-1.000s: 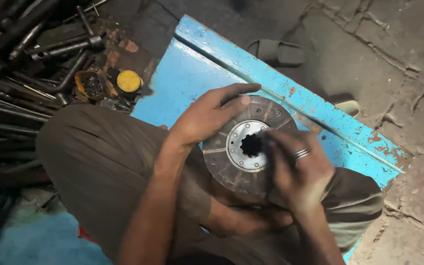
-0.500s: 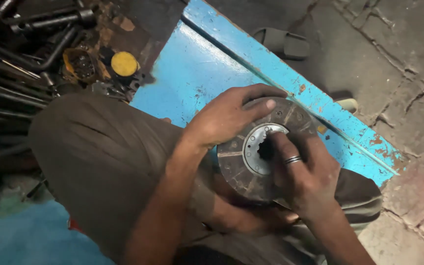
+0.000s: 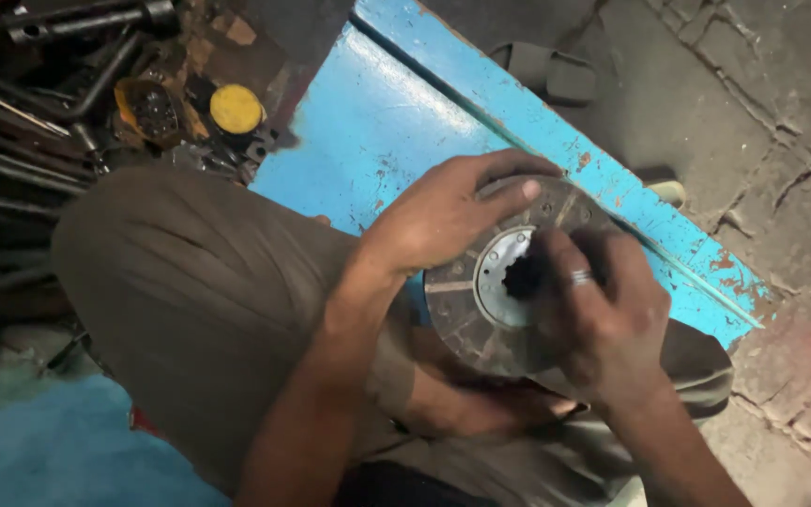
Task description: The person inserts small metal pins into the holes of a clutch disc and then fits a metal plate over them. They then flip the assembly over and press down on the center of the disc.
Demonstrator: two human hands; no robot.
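Cracked stone floor (image 3: 753,113), with a chipped blue metal panel (image 3: 377,131) lying across it. Person crouches over the panel, knees in brown trousers (image 3: 199,310). Round grey clutch-type disc (image 3: 481,310) with a bright splined hub (image 3: 504,277) sits at knee level over the panel's lower edge. Left hand (image 3: 443,211) lies curled over the disc's upper-left rim, thumb along the top edge, gripping it. Right hand (image 3: 603,319), ring on one finger, covers the right side of the disc, fingertips bunched at the hub hole; can't tell if they pinch anything. Top left: pile of steel rods and wrenches (image 3: 39,84), and a yellow cap (image 3: 236,108) just beside the panel corner.
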